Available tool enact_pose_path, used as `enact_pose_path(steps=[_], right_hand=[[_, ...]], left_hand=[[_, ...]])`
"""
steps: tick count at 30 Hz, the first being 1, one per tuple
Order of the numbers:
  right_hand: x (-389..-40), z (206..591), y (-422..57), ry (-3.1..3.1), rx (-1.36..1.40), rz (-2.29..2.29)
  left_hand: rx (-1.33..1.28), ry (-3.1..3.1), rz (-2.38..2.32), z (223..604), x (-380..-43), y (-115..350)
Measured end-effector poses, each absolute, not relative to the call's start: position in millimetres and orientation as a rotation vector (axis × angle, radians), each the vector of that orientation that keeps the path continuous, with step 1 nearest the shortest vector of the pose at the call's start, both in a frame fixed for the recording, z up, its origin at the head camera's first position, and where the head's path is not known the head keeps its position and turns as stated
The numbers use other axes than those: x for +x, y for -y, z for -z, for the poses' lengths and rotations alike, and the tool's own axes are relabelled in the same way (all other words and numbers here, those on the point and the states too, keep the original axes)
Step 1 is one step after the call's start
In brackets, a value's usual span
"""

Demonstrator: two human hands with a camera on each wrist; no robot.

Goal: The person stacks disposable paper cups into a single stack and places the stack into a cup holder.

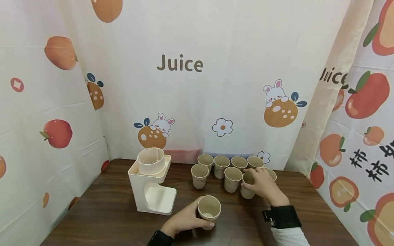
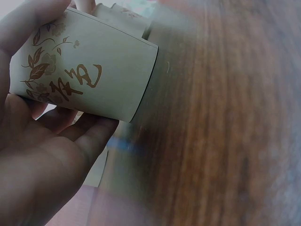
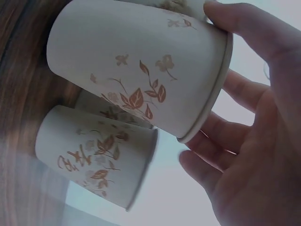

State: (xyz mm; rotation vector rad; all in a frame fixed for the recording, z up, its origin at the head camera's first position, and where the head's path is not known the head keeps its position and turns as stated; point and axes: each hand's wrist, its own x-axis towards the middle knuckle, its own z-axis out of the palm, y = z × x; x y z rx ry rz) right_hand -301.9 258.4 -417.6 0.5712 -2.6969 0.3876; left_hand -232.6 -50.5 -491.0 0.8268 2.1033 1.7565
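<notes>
My left hand grips a beige paper cup near the front of the table, its mouth facing up. In the left wrist view, brown leaf print and lettering show on that cup, with the thumb on one side and fingers on the other. Farther right, my right hand holds another paper cup at its rim, at the front of a cluster. The right wrist view shows this cup with thumb and fingers on opposite sides of its rim. The hand partly covers a cup behind it.
Several more upright paper cups stand close together at the back of the wooden table. Left of them is a white machine with a round top container and a flat base plate. A printed curtain hangs behind the table.
</notes>
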Motion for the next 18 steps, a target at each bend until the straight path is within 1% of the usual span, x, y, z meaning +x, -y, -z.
enact_pose_path(steps=[18], right_hand=[[-274,406,-245,2.664,0.563,-0.553]], left_hand=[[0.853,-2.067,-1.776,492,-233,50]])
